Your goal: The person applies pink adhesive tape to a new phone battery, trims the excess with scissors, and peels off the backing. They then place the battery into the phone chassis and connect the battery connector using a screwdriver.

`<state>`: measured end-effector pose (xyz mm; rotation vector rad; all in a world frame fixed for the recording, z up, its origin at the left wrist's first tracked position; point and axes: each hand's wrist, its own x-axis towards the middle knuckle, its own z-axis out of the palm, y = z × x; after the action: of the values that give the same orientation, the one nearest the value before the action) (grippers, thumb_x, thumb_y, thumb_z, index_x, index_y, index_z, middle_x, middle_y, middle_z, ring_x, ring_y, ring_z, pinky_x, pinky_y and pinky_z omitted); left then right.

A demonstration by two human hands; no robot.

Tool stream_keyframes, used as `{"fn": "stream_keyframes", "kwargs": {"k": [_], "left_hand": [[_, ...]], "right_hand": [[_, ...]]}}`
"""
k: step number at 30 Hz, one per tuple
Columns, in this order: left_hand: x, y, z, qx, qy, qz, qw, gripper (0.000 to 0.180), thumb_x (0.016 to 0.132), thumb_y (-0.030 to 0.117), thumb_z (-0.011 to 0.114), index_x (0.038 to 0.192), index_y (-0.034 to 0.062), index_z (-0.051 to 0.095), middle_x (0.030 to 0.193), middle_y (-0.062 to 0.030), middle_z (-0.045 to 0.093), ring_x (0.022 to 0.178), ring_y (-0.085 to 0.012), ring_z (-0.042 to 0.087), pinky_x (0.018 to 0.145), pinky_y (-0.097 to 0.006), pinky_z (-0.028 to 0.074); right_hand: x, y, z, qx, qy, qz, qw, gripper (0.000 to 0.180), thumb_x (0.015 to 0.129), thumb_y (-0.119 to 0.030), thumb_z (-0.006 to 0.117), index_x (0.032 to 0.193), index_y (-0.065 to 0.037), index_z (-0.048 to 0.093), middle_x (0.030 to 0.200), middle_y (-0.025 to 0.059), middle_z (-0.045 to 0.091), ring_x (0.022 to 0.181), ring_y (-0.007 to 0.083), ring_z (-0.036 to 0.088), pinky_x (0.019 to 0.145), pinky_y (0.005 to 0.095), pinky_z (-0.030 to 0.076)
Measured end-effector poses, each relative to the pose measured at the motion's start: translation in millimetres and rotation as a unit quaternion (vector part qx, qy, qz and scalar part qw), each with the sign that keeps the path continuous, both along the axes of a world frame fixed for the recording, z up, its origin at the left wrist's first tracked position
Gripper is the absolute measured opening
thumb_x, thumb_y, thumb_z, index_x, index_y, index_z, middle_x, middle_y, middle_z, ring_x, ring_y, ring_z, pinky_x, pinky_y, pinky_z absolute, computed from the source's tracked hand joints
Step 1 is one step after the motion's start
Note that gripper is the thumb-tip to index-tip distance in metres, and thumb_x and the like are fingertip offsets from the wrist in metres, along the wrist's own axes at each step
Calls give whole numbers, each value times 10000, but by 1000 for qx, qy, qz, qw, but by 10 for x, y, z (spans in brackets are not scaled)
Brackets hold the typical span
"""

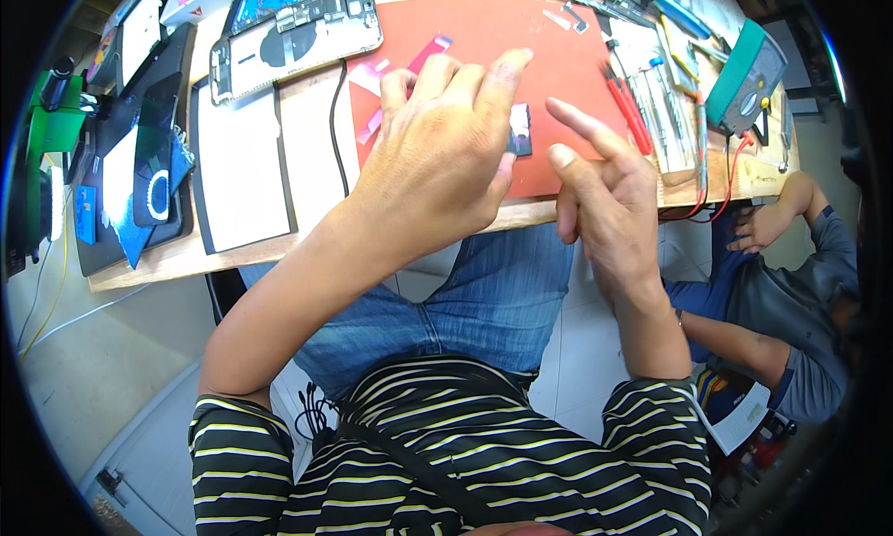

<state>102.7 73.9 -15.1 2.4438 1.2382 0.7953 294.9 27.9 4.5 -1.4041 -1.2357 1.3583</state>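
My left hand [442,132] is over the red mat [456,20], palm down, fingers bent and a little apart, with nothing visible in its grip. Right beside its palm shows a small dark flat part [525,144] with a pale patch, partly hidden by the hand; whether they touch I cannot tell. My right hand [614,192] is at the mat's near right edge, index finger stretched out and thumb apart from it, holding nothing I can see. Pink strips [433,49] lie beyond my left fingers, partly covered.
An opened phone housing [298,41] lies at the back left, near a black cable [338,127] and a white sheet [244,164]. Red-handled tweezers [627,108], screwdrivers [665,99] and a green multimeter [747,79] are at the right. Another person's arm [735,345] rests at far right.
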Motion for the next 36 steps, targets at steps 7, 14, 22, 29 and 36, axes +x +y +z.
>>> {"fn": "stream_keyframes", "kwargs": {"k": [7,14,22,29,36], "left_hand": [[-99,182,222,-92,-131,-50,986,607,737,20,838,1303,63,623,882,-84,621,828,-203,661,769,-324,542],[-418,262,364,-324,-499,-214,775,273,742,-1,866,997,-2,768,958,-99,728,945,-193,667,866,-313,539],[-590,304,224,-295,-544,-322,717,151,728,185,896,807,133,778,809,-42,743,878,-207,674,1073,-480,392],[-638,147,184,-260,-543,-365,710,223,760,257,883,896,97,805,902,-94,766,1010,-246,687,1118,-539,362],[-677,-240,5,-416,-696,-147,566,324,1008,199,665,1242,-25,678,1127,-127,733,1071,-189,703,932,-353,590]], "right_hand": [[-5,156,-163,114,79,-64,988,374,918,-115,788,1229,44,654,903,9,651,745,43,598,640,179,473],[-83,301,-109,24,340,143,929,716,1058,-577,429,1266,82,614,1245,194,658,1159,247,634,956,388,513],[-471,302,-132,-99,415,293,855,621,937,-330,758,1360,48,507,1190,143,659,1059,214,696,907,350,578],[-660,233,-237,-141,537,304,774,510,937,-204,743,1324,55,534,1144,129,684,1005,193,717,864,345,617],[-624,88,-135,-27,428,85,899,142,906,-55,756,979,3,649,946,110,733,842,137,704,791,283,587]]}}
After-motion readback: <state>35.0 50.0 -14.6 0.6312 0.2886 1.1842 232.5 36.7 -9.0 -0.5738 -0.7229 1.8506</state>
